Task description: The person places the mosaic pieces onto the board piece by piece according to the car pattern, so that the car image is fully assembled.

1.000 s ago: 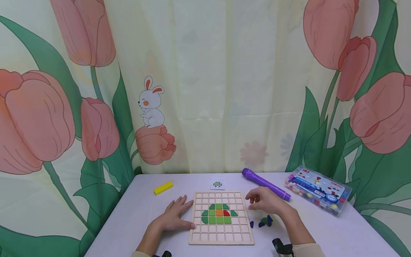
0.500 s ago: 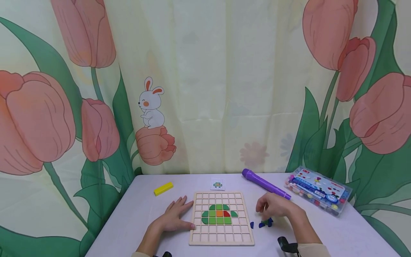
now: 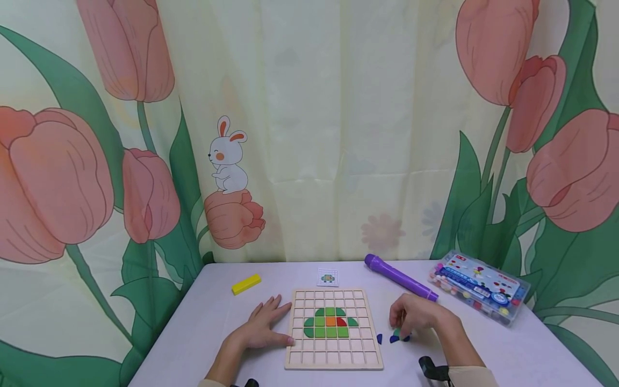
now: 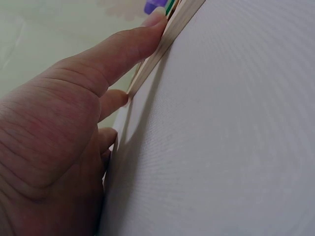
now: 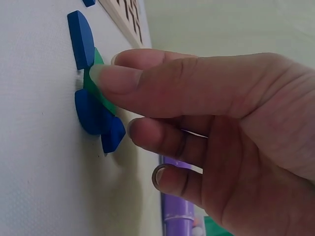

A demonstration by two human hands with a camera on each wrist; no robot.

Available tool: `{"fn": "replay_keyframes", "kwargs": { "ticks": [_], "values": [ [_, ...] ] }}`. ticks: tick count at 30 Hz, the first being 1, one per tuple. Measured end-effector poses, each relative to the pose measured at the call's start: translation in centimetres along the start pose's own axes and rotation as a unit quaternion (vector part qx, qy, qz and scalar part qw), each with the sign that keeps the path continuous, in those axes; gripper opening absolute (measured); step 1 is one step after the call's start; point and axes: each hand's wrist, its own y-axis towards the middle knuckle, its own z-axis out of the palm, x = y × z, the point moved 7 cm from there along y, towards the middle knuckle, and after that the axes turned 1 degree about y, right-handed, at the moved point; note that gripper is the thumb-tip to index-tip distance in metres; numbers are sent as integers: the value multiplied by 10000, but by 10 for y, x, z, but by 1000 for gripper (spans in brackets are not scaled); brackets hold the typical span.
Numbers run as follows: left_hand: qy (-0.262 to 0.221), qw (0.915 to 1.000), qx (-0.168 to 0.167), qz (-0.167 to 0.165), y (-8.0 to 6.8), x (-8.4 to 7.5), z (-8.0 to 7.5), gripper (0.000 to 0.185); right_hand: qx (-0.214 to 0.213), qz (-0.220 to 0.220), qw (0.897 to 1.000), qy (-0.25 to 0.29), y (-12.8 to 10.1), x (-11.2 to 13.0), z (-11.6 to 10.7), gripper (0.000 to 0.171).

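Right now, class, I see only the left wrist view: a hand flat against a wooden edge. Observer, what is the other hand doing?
Observer: The right hand pinches a green piece among blue pieces on the table.
Operator: Is anything on the board?
Observer: The wooden grid board holds green tiles, one orange tile and one red tile.
Operator: What lies beyond that hand?
Observer: A purple marker and a clear box.

- The right hand [image 5: 236, 132] pinched a green piece [image 5: 98, 91] between thumb and forefinger.
- Blue pieces [image 5: 91, 113] lay touching the green one on the white surface [image 5: 39, 187].
- A purple cylinder [image 5: 177, 216] showed beneath the curled fingers [image 5: 167, 179].
- The wooden board's edge [image 5: 125, 22] was near, at the top.
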Motion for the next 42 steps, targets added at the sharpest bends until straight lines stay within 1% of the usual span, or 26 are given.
{"fn": "replay_keyframes", "kwargs": {
  "ticks": [4, 9, 15, 21, 30, 37, 42],
  "values": [
    [-8, 10000, 24, 2, 0, 0, 0, 99, -43, 79, 10000, -37, 2, -4, 2, 26],
    [17, 10000, 32, 4, 1, 1, -1, 99, -215, 83, 9995, -199, 4, -5, 3, 24],
    [35, 10000, 25, -1, 2, 2, -1, 99, -394, 254, 9985, -292, 7, -5, 3, 23],
    [23, 10000, 33, -32, 2, 2, -2, 99, -363, 174, 9988, -262, 7, -1, 4, 22],
    [-4, 10000, 16, 31, 2, 2, -1, 99, -319, 97, 9993, -196, 8, 1, 5, 22],
    [-73, 10000, 9, 10, 2, 2, 0, 99, -301, -71, 9994, -185, 11, 1, 6, 17],
    [-89, 10000, 5, -31, 2, 4, 0, 99, -338, -501, 9981, -74, 13, 5, 5, 12]
  ]
}}
